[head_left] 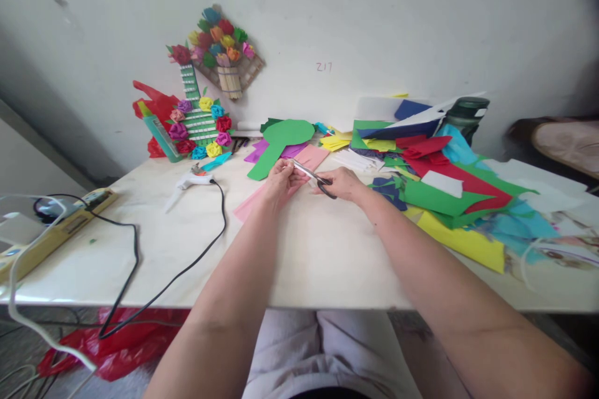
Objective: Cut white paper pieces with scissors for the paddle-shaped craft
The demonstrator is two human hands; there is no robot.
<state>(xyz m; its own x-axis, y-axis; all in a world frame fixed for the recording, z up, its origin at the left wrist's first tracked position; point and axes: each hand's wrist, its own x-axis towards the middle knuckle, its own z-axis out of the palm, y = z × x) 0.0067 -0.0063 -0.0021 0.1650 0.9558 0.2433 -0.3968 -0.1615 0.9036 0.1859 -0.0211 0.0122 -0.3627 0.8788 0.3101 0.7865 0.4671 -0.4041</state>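
Observation:
My left hand (pixel 283 177) is closed on a pink paper sheet (pixel 312 156) that lies on the white table (pixel 322 249) and runs out from under my fingers toward the near left. My right hand (pixel 344 184) grips the black handles of a pair of scissors (pixel 312 174). Their metal blades point left and up, toward my left hand, and meet the pink paper's edge. Both hands work close together at the table's middle, in front of a green paper cutout (pixel 281 140).
A heap of coloured paper sheets (pixel 449 193) covers the right side. A glue gun (pixel 191 181) with a black cord lies to the left. Paper-flower crafts (pixel 201 124) lean on the wall. A dark bottle (pixel 465 112) stands at the back right.

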